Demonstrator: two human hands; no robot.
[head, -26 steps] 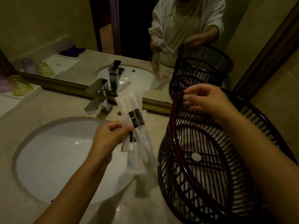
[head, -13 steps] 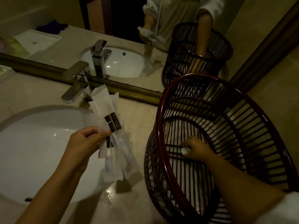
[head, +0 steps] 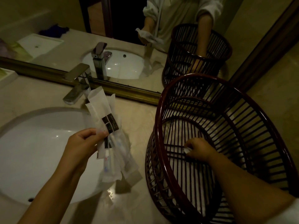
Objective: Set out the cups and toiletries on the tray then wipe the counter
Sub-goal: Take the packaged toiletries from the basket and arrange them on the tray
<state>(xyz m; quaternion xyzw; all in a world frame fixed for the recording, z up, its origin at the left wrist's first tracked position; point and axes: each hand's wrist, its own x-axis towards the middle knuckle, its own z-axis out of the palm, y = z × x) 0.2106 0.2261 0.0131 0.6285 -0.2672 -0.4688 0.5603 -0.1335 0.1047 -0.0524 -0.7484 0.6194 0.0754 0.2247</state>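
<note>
My left hand [head: 84, 144] holds a bundle of wrapped toiletry packets [head: 110, 138], white sleeves with dark labels, upright above the right edge of the sink. My right hand [head: 199, 150] reaches down inside a dark red slatted basket [head: 163, 120] standing on the counter at the right. Its fingers are closed on a small white item [head: 187, 150] at the basket's bottom. A white tray corner [head: 6, 76] shows at the far left edge; cups appear only as a blurred reflection in the mirror.
A white oval sink [head: 32, 152] fills the left of the beige counter [head: 135, 125]. A chrome faucet [head: 77, 83] stands behind it, against the gold-framed mirror [head: 126, 92]. A wall corner rises at the right behind the basket.
My right hand went from the basket's rim down to its bottom and closed on the small white item. The view shifted right; my left hand still holds the packets.
</note>
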